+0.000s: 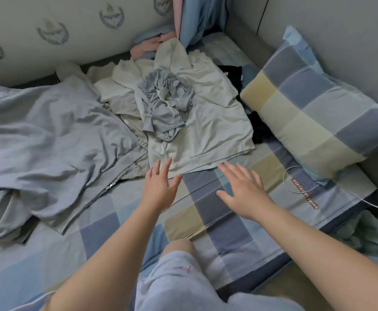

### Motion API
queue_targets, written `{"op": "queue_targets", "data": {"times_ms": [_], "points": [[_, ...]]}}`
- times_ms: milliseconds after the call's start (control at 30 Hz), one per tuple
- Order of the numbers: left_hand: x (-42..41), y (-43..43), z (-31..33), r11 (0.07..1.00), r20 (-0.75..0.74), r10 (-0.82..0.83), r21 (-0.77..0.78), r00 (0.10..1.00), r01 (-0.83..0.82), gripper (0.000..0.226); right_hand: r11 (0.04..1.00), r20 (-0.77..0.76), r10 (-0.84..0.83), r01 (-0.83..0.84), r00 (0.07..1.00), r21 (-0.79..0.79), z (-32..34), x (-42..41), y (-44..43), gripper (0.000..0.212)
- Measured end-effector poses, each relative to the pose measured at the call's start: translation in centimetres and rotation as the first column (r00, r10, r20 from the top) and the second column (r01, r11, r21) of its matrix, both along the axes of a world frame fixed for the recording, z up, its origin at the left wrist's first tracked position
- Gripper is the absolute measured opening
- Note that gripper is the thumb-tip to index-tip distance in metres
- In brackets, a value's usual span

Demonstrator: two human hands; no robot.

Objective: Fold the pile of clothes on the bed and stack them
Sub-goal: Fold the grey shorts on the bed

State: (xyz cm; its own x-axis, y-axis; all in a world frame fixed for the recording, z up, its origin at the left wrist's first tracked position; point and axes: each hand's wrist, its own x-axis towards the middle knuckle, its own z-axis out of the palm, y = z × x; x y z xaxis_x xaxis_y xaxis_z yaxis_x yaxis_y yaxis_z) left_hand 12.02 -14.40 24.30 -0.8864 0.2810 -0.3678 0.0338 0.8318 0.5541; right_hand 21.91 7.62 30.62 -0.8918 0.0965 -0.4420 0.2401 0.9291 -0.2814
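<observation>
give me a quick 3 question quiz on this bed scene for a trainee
1. Which hand lies nearer the checked pillow?
2. True or false: the left hand grips the crumpled grey garment.
3. The crumpled grey garment lies on top of: A the checked pillow, B the pale flat garment, C the left hand.
Key: 1 the right hand; 2 false, its fingers are straight and hold nothing; 3 B.
</observation>
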Motion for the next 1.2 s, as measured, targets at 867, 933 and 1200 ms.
{"op": "queue_targets", "data": {"times_ms": [867,933,1200], "points": [[-34.8,3.2,-34.3,0.989,-0.172,-0.141,-0.06,0.975,0.132,0.052,0.997,-0.187,0.071,-0.068,0.98,0.025,-37.6,-41.5,-1.0,0.048],[-35.1,3.4,-34.4,0.985,-0.106,-0.164,-0.075,0.981,0.157,0.049,0.996,-0.135,0.086,-0.083,0.987,0.026,-37.9,-41.7,-0.7,0.046],[-33.9,2.3,-28.9,0.999,0.123,-0.039,0.031,0.992,0.036,0.038,0.993,0.102,0.034,-0.045,0.994,0.108,-31.0,-41.9,-0.9,0.029]]}}
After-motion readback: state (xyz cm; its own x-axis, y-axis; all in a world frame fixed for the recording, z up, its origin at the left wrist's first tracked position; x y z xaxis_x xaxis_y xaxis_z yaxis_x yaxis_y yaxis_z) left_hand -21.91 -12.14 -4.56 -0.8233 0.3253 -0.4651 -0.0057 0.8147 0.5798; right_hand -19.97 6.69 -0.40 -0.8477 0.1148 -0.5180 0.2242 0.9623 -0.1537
